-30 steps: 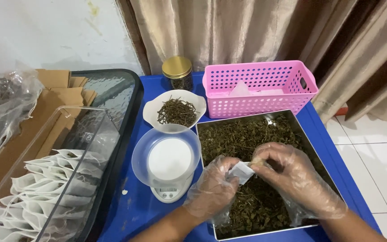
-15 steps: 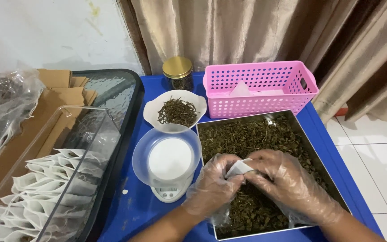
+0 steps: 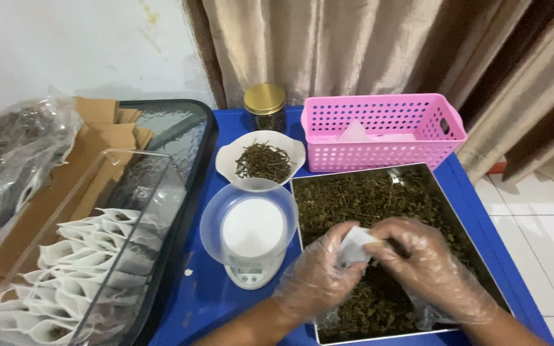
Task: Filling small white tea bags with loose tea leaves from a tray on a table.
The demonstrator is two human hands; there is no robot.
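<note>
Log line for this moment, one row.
left hand: gloved, holds white paper pouch | right hand: gloved, on pouch | below: metal tray of dried leaves

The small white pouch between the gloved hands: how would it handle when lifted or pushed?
The white pouch looks thin and creased, so probably floppy. It seems light. Loose plastic gloves on the left hand and right hand might slip on it.

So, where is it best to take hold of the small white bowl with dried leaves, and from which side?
Probably grip the white bowl at its bare left rim, coming from above left: the jar, pink basket and scale crowd the other sides.
</note>
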